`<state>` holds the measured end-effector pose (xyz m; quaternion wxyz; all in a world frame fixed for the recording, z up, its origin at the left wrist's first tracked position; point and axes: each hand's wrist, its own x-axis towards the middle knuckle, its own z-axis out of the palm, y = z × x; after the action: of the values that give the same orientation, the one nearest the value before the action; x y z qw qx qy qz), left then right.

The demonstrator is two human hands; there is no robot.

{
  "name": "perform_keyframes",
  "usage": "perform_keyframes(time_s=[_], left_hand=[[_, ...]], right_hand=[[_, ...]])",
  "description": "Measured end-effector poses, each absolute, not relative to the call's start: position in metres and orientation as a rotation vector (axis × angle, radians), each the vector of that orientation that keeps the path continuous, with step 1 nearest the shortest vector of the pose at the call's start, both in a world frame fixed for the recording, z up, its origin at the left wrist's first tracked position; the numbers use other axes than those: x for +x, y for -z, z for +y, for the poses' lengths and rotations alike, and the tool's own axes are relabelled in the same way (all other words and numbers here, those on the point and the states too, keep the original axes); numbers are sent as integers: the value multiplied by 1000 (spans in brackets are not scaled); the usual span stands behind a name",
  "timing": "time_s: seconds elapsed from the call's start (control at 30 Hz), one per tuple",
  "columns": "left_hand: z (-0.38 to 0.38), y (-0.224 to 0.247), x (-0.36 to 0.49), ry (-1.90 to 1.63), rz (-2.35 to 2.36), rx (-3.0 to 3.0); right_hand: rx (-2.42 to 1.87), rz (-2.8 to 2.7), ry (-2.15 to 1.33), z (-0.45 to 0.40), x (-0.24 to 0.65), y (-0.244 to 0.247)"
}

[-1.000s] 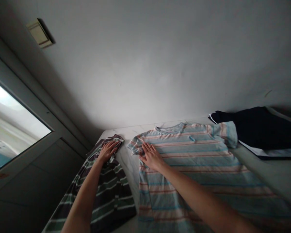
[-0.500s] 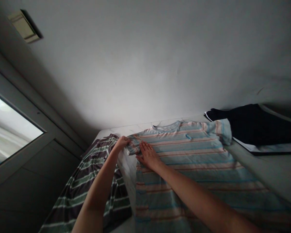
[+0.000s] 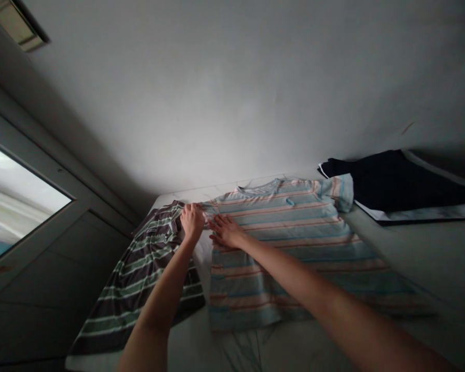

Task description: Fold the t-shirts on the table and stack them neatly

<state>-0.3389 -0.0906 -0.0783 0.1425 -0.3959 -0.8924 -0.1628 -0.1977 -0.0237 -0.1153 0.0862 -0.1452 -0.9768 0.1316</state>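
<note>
A light blue T-shirt (image 3: 294, 248) with pink and orange stripes lies spread out, collar toward the wall. My left hand (image 3: 192, 219) is closed at the end of its left sleeve, beside the dark striped shirt; the fingertips are partly hidden. My right hand (image 3: 225, 231) lies flat with spread fingers on the light shirt, near the base of that sleeve. To the left lies a dark shirt (image 3: 120, 307) with green and white stripes, passing under my left forearm.
Folded dark clothing (image 3: 395, 186) with a white layer beneath lies at the right, against the wall (image 3: 236, 103). A door (image 3: 42, 248) with a glass pane stands at the left. The pale marbled surface (image 3: 256, 351) shows in front.
The view has shifted, so the light shirt's lower hem now shows. My left hand has turned more upright at the sleeve end. My right hand still lies flat on the shirt.
</note>
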Motion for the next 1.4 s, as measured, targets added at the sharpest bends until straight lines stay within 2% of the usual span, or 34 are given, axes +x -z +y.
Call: perform_keyframes(time_s=[0.13, 0.27, 0.37, 0.5, 0.6, 0.73, 0.87, 1.07, 1.17, 1.27, 1.4], left_hand=[[-121, 95, -257, 528, -2306, -1537], [-147, 126, -197, 427, -2171, -1984], [-171, 136, -199, 223, -2156, -2090], [-210, 125, -235, 42, -2209, -1985], [-214, 106, -234, -116, -2324, -1775], [-166, 89, -182, 33, -2354, -1749], [-124, 102, -165, 190, -2422, -1693], [-179, 135, -224, 140, -2429, -1609], [-211, 148, -226, 130, -2401, -1505], [-221, 159, -212, 217, -2339, -1461], [-222, 167, -201, 306, -2272, -1435]], right_hand=[[-638, -2824, -453, -19, -170, 104], [-924, -2664, -271, -7, -85, 118], [-1047, -2613, -124, 6, 19, 144], [-1107, -2560, -9, 12, 155, 174], [-1268, -2546, -13, 5, 192, 175], [-1338, -2545, -62, 7, 143, 148], [-1201, -2604, -143, 30, 92, 124], [-1313, -2600, -136, 46, 132, 145], [-1403, -2582, -31, 47, 131, 145], [-1109, -2680, -13, 48, 81, 119], [-621, -2893, -304, 37, -43, 73]])
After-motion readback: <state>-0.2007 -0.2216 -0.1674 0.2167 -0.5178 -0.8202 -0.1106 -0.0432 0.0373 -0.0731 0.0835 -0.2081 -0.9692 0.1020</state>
